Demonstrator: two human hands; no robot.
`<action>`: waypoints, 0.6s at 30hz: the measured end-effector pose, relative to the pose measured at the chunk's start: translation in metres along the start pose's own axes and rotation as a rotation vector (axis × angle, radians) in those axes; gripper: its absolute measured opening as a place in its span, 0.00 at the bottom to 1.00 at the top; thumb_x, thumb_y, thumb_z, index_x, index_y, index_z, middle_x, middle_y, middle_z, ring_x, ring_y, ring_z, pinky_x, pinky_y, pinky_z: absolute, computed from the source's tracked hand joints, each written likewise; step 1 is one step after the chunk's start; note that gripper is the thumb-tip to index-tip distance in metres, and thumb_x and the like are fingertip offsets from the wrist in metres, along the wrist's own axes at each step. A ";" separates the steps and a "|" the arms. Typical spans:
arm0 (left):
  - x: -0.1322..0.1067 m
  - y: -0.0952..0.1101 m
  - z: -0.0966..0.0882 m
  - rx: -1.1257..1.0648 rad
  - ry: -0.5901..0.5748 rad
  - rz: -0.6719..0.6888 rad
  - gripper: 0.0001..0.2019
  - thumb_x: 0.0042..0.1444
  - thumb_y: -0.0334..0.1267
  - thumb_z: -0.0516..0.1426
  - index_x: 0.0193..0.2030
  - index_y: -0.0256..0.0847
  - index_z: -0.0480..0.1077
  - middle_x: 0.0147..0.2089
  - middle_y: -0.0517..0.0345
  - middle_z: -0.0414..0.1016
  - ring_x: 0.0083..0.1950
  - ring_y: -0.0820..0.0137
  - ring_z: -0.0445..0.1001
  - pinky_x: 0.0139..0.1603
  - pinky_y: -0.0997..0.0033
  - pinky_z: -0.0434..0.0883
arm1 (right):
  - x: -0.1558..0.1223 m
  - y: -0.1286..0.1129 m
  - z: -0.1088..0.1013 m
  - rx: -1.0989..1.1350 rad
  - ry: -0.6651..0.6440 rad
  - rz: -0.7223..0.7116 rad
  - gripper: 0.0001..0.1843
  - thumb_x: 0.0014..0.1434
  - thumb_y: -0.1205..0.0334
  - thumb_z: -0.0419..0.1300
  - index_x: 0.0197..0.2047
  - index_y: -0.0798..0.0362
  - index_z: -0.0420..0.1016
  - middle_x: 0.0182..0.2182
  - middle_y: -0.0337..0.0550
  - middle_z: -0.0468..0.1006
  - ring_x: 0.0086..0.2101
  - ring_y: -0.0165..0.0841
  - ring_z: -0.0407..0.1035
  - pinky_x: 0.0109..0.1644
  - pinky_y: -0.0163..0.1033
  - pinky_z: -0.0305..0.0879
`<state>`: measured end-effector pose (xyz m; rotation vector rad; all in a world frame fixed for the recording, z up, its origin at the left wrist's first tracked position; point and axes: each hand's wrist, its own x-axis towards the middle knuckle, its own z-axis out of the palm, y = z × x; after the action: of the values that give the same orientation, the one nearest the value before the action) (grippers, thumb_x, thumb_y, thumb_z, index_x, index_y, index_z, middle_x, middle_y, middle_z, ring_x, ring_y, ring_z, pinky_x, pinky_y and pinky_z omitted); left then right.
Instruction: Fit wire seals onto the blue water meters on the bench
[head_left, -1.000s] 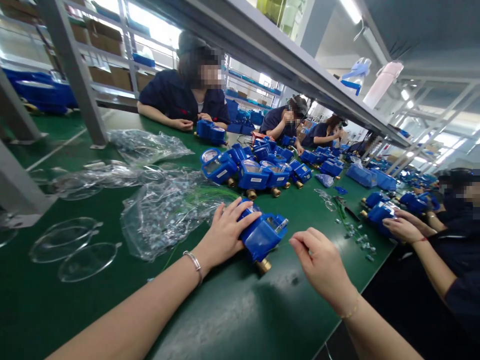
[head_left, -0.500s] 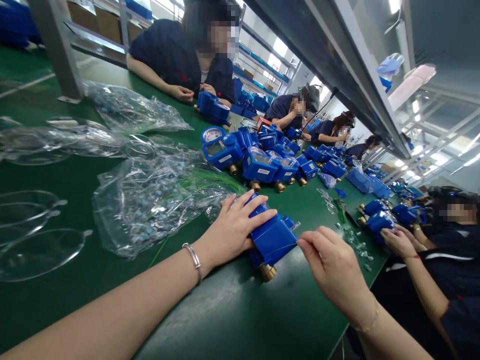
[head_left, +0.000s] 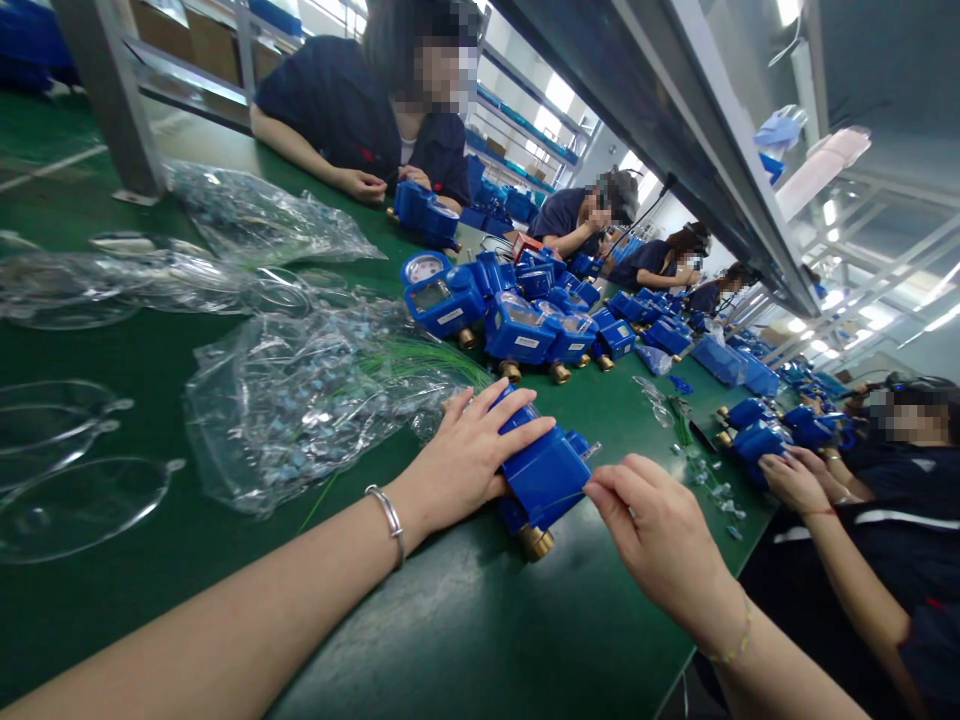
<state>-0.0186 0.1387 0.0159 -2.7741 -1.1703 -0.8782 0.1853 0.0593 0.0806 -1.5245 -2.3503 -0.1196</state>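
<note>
A blue water meter point(head_left: 547, 478) with a brass threaded end lies on the green table in front of me. My left hand point(head_left: 469, 445) is wrapped over its far left side, fingers across the top, pressing it to the table. At the meter's right edge, my right hand point(head_left: 664, 535) pinches a thin green wire point(head_left: 568, 498) between thumb and fingertips. The wire runs across the near blue face; its other end is hard to make out. A small clear tab point(head_left: 592, 450) sticks out by the meter's far right corner.
Plastic bags of small seals with green wires point(head_left: 292, 420) lie left, near clear rings point(head_left: 82, 510). Several blue meters point(head_left: 517, 325) crowd beyond. Loose seals point(head_left: 720, 490) and pliers point(head_left: 701, 435) lie right. Co-workers sit opposite and at right; a metal beam point(head_left: 675, 120) hangs overhead.
My right hand has shifted slightly left, closer to the meter's edge, and the stretch of wire before its fingertips is shorter. My left hand and the meter stay nearly still.
</note>
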 end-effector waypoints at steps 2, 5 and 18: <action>0.001 0.003 -0.002 0.005 0.009 -0.005 0.31 0.53 0.39 0.57 0.63 0.54 0.50 0.67 0.51 0.47 0.67 0.51 0.42 0.62 0.41 0.45 | 0.000 -0.003 0.003 -0.007 -0.021 -0.009 0.10 0.63 0.60 0.49 0.34 0.51 0.69 0.27 0.39 0.66 0.31 0.31 0.60 0.34 0.36 0.54; -0.004 0.014 -0.011 0.030 0.050 -0.022 0.34 0.52 0.34 0.57 0.64 0.52 0.48 0.68 0.51 0.42 0.67 0.52 0.39 0.63 0.42 0.42 | -0.002 -0.009 0.011 0.012 -0.030 -0.035 0.09 0.63 0.62 0.48 0.36 0.51 0.68 0.29 0.39 0.68 0.32 0.32 0.61 0.36 0.37 0.55; -0.051 0.065 -0.019 -0.580 -0.352 -0.484 0.15 0.61 0.42 0.42 0.35 0.42 0.67 0.27 0.60 0.73 0.29 0.70 0.71 0.30 0.73 0.63 | -0.018 -0.025 0.026 0.306 -0.058 0.172 0.13 0.58 0.67 0.48 0.48 0.52 0.59 0.31 0.39 0.70 0.32 0.33 0.66 0.38 0.38 0.60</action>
<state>-0.0137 0.0539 0.0196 -3.2501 -1.9889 -0.8897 0.1633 0.0396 0.0532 -1.5808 -2.1459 0.3145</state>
